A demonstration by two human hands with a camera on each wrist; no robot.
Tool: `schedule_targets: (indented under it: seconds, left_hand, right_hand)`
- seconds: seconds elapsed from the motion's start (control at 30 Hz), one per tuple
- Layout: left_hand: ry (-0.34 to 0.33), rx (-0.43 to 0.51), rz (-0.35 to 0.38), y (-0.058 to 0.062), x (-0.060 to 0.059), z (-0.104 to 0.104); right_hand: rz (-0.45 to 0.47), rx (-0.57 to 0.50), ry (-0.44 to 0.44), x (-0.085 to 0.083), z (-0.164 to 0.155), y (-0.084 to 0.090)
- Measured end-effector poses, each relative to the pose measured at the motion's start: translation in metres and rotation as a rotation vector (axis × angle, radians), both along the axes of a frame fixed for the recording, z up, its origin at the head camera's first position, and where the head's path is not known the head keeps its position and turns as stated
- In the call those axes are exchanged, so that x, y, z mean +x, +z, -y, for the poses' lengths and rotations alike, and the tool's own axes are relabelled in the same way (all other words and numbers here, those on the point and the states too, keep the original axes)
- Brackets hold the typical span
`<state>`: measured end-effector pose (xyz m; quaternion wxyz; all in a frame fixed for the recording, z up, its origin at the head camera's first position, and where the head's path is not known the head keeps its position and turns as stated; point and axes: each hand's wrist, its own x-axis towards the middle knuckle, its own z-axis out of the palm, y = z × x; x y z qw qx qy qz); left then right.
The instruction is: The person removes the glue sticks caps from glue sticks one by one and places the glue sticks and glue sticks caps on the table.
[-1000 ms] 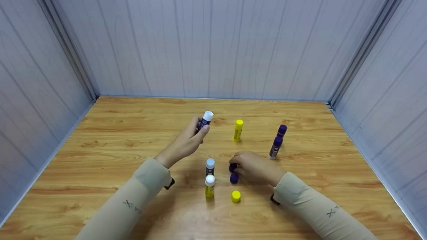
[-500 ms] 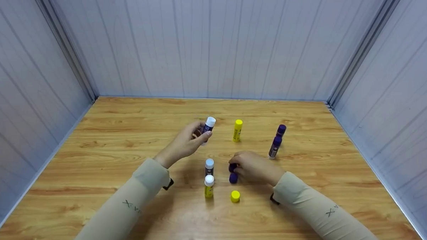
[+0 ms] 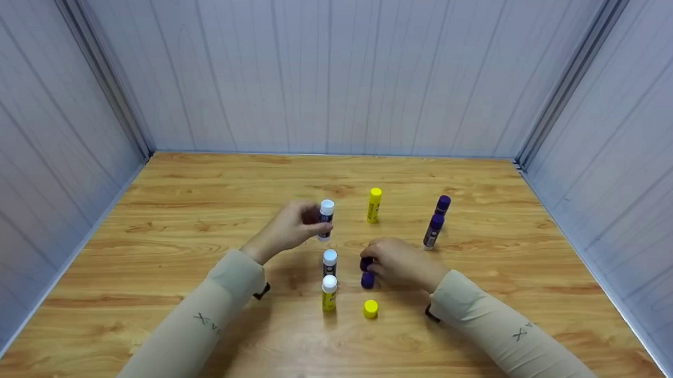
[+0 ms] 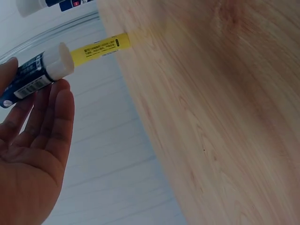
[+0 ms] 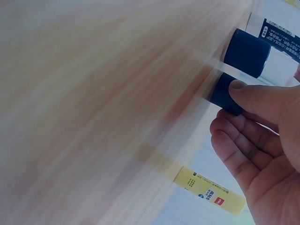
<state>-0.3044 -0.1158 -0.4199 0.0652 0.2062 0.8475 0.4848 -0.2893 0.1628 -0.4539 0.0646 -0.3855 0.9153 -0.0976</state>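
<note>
My left hand [image 3: 290, 227] holds a dark purple-blue glue stick [image 4: 30, 79], white end up and nearly upright, between thumb and fingers above the wooden table. In the head view, its base is close to the table; I cannot tell whether it touches. My right hand [image 3: 402, 263] pinches a dark purple cap [image 5: 224, 93] on the table between thumb and fingers. A second purple cap [image 3: 368, 280] stands beside it. Left of the caps are a dark glue stick [image 3: 329, 261] and a yellow glue stick [image 3: 329, 298], both with white ends up. A yellow cap [image 3: 371, 309] sits nearer the front.
A capped yellow glue stick [image 3: 374, 205] stands upright behind the hands. Two purple-capped glue sticks, the nearer one [image 3: 433, 232] partly covering the farther one [image 3: 443, 204], stand on the right. Pale panel walls [image 3: 352, 72] enclose the table [image 3: 162, 205] at the back and sides.
My left hand has lowered the glue stick toward the table and brought it from tilted to nearly upright. The right hand has stayed at the purple cap.
</note>
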Motion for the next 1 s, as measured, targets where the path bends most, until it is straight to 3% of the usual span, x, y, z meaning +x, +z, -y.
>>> schedule_targets:
  seconds: [0.63, 1.0]
  left_hand:
    - [-0.092, -0.196, 0.028, -0.021, -0.001, -0.002]
    - [-0.138, -0.205, 0.034, -0.026, 0.000, -0.005]
  right_hand:
    - [0.067, 0.000, -0.061, -0.001, 0.002, -0.001]
    - [-0.006, -0.013, 0.017, -0.003, 0.000, -0.003]
